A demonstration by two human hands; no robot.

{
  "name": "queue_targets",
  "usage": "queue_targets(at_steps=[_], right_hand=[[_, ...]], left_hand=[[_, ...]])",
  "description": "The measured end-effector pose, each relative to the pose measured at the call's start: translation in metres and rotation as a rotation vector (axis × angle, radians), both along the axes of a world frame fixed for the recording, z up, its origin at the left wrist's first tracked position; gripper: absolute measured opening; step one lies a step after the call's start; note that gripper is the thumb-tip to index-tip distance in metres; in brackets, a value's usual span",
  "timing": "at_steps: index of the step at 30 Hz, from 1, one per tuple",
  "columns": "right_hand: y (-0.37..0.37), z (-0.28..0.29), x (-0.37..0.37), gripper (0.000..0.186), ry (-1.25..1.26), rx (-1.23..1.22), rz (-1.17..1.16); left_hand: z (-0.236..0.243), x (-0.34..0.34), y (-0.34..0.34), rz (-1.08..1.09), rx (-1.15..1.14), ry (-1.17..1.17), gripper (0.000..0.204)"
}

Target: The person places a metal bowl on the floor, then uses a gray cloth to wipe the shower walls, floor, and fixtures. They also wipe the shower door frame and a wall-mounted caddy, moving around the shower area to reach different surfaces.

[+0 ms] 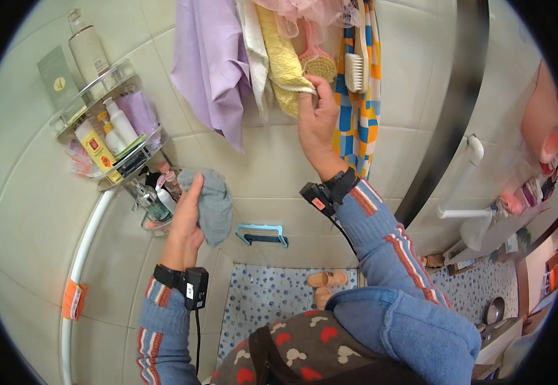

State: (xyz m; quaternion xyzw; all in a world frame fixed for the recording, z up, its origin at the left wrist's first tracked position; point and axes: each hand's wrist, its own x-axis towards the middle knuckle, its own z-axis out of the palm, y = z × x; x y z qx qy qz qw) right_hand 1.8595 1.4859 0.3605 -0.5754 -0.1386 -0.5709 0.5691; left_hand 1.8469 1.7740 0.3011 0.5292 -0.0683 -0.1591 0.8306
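My left hand point(188, 224) holds a folded grey-blue cloth point(214, 206) upright, its fingers mostly hidden behind the fabric. Higher up, my right hand point(319, 119) pinches the lower corner of a yellow towel point(280, 61) hanging on the tiled wall. Left of that towel hang a white cloth point(254, 58) and a lilac cloth point(211, 70). To its right are a pink-handled round brush point(319, 64), a white scrub brush point(354, 72) and a towel with orange, blue and white checks point(358, 131).
A corner shelf point(154, 142) at the left carries several bottles and tubes. Below it runs a white grab rail point(86, 240) with an orange cloth point(74, 300). A blue-framed holder point(262, 236) sits low on the wall. Tan slippers point(327, 280) lie on the blue-dotted floor.
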Motion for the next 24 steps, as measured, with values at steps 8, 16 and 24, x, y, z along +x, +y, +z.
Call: queue_targets(at_steps=[8, 16, 24], right_hand=[[0.001, 0.003, -0.026, 0.012, -0.127, -0.172, 0.057], [0.039, 0.018, -0.049, 0.023, -0.018, -0.300, 0.374], [0.020, 0.032, -0.059, 0.017, 0.117, -0.334, 0.765]], left_hand=[[0.077, 0.031, -0.041, -0.115, -0.017, -0.131, 0.038], [0.099, 0.098, -0.116, 0.205, -0.254, -0.163, 0.043], [0.111, 0.104, -0.137, -0.088, -0.256, -0.304, 0.053]])
